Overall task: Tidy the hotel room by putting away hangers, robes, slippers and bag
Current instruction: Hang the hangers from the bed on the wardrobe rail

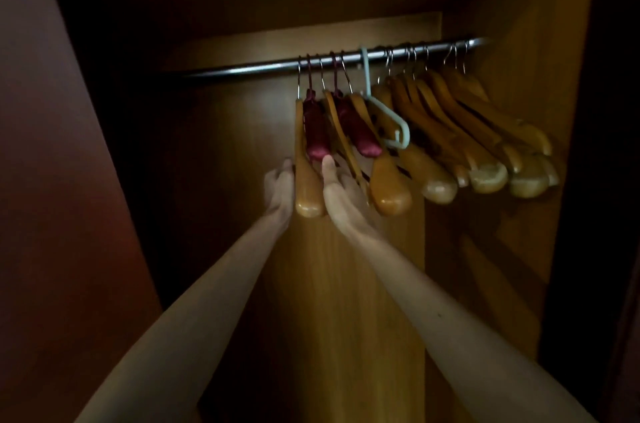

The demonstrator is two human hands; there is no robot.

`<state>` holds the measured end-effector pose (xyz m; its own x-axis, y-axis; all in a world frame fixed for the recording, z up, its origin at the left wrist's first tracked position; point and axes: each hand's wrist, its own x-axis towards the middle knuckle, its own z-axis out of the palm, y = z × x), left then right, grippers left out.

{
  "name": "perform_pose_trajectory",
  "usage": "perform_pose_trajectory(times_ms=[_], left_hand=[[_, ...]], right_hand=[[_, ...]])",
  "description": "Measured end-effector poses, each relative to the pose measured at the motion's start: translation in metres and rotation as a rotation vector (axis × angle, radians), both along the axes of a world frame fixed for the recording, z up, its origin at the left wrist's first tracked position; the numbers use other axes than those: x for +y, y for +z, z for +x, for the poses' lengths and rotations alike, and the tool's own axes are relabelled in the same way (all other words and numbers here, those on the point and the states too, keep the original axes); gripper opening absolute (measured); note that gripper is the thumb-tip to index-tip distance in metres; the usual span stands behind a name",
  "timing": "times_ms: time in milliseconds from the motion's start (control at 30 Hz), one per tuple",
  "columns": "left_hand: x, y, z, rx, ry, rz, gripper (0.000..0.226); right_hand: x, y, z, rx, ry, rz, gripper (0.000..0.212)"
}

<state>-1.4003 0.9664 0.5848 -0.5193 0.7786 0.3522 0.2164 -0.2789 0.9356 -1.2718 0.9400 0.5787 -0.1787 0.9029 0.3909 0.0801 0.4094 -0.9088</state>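
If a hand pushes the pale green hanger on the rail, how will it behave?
The pale green hanger looks like thin plastic, so probably light and slightly bendy. It hangs by a hook on the smooth metal rail, so it would likely slide and swing easily. Wooden hangers crowd its right side and may stop it.

Both hands (313,187) are blurred; fingers seem hidden behind the wooden hangers (308,180).
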Motion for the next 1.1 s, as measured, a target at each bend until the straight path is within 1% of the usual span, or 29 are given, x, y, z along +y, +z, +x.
perform_pose_trajectory(times_ms=[67,133,167,233,267,333,367,400,533,567,633,667,733,833,900,967,1033,1100], left_hand=[[-0.002,-0.034,0.004,-0.019,0.006,-0.025,0.033],[-0.005,-0.068,0.014,-0.027,-0.009,-0.091,0.027],[-0.007,-0.084,0.02,-0.047,-0.031,-0.13,0.026],[-0.009,-0.117,0.033,-0.047,-0.093,-0.208,0.033],[-0.009,-0.136,0.038,-0.025,-0.133,-0.251,0.037],[-0.012,-0.176,0.05,0.054,-0.23,-0.358,0.039],[-0.016,-0.195,0.057,0.101,-0.284,-0.416,0.039],[-0.019,-0.215,0.064,0.142,-0.341,-0.47,0.039],[-0.032,-0.282,0.098,0.227,-0.583,-0.692,0.036],[-0.035,-0.299,0.106,0.251,-0.635,-0.752,0.034],[-0.04,-0.331,0.12,0.288,-0.733,-0.853,0.033],[-0.043,-0.347,0.127,0.313,-0.782,-0.893,0.033],[-0.048,-0.377,0.141,0.369,-0.87,-0.964,0.035],[-0.061,-0.414,0.16,0.439,-0.995,-1.074,0.032],[-0.073,-0.435,0.172,0.501,-1.074,-1.133,0.031],[-0.086,-0.455,0.184,0.566,-1.156,-1.177,0.032],[-0.099,-0.471,0.195,0.633,-1.251,-1.22,0.032],[-0.114,-0.485,0.209,0.718,-1.346,-1.246,0.033]], right_hand=[[-0.008,-0.036,0.007,0.017,0.039,-0.019,0.049],[-0.01,-0.073,0.015,-0.03,0.034,-0.076,0.049],[-0.008,-0.093,0.02,-0.081,0.006,-0.12,0.052],[-0.006,-0.132,0.034,-0.176,-0.055,-0.191,0.061],[-0.004,-0.151,0.042,-0.221,-0.067,-0.227,0.061],[-0.004,-0.187,0.059,-0.294,-0.088,-0.319,0.049],[-0.011,-0.195,0.067,-0.322,-0.093,-0.377,0.042],[-0.009,-0.222,0.078,-0.353,-0.111,-0.421,0.037],[-0.024,-0.322,0.121,-0.497,-0.143,-0.698,0.03],[-0.035,-0.334,0.129,-0.527,-0.17,-0.728,0.027],[-0.05,-0.351,0.141,-0.525,-0.256,-0.762,0.02],[-0.057,-0.361,0.147,-0.533,-0.287,-0.789,0.019],[-0.074,-0.387,0.161,-0.53,-0.351,-0.89,0.025],[-0.108,-0.431,0.18,-0.496,-0.458,-1.049,0.021],[-0.133,-0.459,0.191,-0.455,-0.51,-1.132,0.02],[-0.16,-0.489,0.201,-0.401,-0.584,-1.219,0.023],[-0.191,-0.499,0.202,-0.297,-0.675,-1.315,0.023],[-0.222,-0.502,0.199,-0.206,-0.751,-1.369,0.022]])
